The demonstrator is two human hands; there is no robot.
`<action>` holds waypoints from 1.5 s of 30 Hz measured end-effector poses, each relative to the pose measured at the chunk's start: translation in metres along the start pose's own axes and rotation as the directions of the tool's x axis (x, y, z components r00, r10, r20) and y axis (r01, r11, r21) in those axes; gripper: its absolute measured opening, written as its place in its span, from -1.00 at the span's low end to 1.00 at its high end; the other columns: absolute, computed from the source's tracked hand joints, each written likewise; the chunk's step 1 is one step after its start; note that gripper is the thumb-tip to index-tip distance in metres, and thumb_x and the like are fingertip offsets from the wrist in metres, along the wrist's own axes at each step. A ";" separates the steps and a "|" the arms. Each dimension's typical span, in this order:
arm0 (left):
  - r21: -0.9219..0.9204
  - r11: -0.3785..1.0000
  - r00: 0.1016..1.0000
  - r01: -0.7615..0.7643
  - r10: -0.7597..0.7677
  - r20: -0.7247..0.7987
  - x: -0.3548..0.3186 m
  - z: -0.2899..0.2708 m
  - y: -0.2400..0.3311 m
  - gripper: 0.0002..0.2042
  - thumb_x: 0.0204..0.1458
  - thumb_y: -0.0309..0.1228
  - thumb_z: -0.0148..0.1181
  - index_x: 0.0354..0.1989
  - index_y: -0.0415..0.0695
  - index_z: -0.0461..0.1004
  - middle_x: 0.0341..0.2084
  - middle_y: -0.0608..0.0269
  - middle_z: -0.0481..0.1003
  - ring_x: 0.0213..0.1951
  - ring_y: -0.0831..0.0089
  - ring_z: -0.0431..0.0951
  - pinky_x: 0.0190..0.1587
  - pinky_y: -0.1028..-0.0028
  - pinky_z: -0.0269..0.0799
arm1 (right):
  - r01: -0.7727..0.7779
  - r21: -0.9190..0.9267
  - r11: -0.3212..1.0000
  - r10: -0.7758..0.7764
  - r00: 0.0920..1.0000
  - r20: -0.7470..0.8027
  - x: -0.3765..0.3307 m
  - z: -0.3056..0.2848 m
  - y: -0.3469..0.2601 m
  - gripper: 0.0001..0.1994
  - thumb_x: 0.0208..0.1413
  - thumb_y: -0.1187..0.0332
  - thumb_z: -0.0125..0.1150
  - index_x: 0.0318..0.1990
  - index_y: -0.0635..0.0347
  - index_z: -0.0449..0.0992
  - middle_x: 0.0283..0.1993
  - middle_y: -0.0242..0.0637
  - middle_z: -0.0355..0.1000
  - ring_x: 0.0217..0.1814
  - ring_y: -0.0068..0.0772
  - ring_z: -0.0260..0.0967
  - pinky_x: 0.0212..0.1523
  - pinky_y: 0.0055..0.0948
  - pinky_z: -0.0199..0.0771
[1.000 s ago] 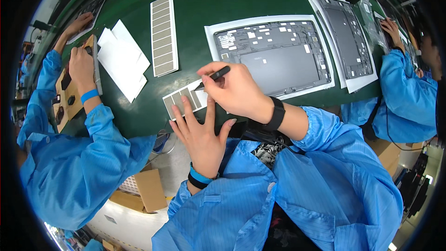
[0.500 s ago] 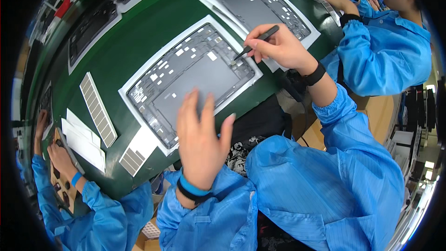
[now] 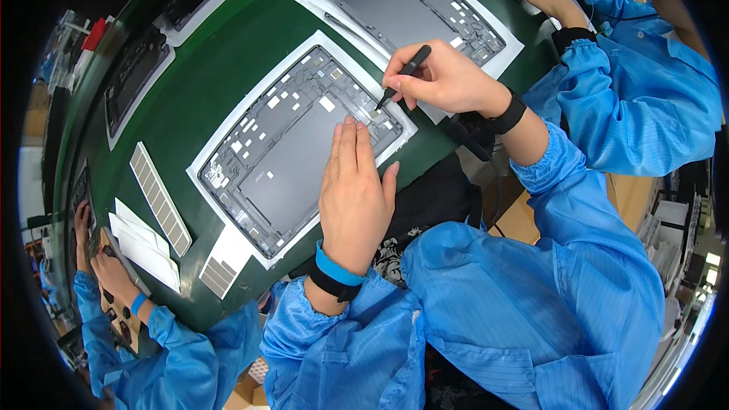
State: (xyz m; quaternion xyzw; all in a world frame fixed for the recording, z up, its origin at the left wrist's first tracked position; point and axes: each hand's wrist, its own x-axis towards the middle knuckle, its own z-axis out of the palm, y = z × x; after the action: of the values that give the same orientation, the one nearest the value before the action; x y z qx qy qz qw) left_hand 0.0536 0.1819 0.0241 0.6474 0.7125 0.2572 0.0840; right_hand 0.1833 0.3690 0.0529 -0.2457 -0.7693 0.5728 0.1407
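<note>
Grey tablet back shell (image 3: 292,156) on its white sheet (image 3: 228,247), both my hands on it.

Stylus (image 3: 402,76) tip contact is too small for me to confirm. Shell lies under my hands: left hand (image 3: 355,197) flat, fingers together, pressing its near right edge; right hand (image 3: 440,80) at the shell's right corner, pinching the black stylus, tip angled down at the corner.

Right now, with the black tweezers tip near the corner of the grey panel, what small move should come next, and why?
Probably lower the black tweezers a little onto the grey panel. The right hand holds their tip just above the panel's near corner, while the left hand lies flat on the panel, steadying it.
</note>
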 end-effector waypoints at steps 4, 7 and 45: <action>0.015 1.000 1.000 0.000 0.000 0.000 0.001 0.002 0.000 -0.45 0.06 -0.37 0.27 0.17 -0.41 0.28 0.23 -0.19 0.28 0.26 -0.08 0.31 0.19 0.19 0.35 | 0.011 -0.052 0.999 -0.011 1.000 -0.008 -0.001 0.000 0.001 -0.82 0.19 0.38 0.15 -0.27 0.37 0.53 -0.42 -0.30 0.50 -0.49 -0.58 0.44 -0.44 -0.61 0.40; 0.019 1.000 1.000 -0.007 0.007 0.001 0.006 0.003 0.000 -0.46 0.06 -0.37 0.27 0.17 -0.41 0.28 0.22 -0.20 0.28 0.25 -0.08 0.32 0.19 0.19 0.35 | 0.016 -0.099 0.995 -0.017 1.000 -0.004 0.002 -0.004 -0.002 -0.82 0.18 0.38 0.15 -0.28 0.37 0.53 -0.41 -0.31 0.50 -0.49 -0.59 0.43 -0.45 -0.61 0.39; -0.095 0.854 0.826 0.512 -0.519 -0.220 0.060 -0.151 -0.150 -0.74 0.23 -0.36 0.04 -0.24 -0.39 0.45 -0.39 -0.27 0.53 -0.28 -0.17 0.56 -0.21 0.13 0.45 | 0.126 -0.551 0.825 -0.313 0.913 -0.260 0.018 0.082 -0.006 -0.59 -0.02 0.44 0.34 0.05 0.21 0.50 0.12 0.00 0.43 0.22 0.07 0.32 0.21 -0.20 0.36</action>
State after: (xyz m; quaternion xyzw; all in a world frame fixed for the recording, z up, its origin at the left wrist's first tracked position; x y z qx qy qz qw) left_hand -0.1560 0.1963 0.0948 0.3942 0.8613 0.3117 0.0747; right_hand 0.1260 0.3112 0.0328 -0.2778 -0.8829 0.2703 0.2650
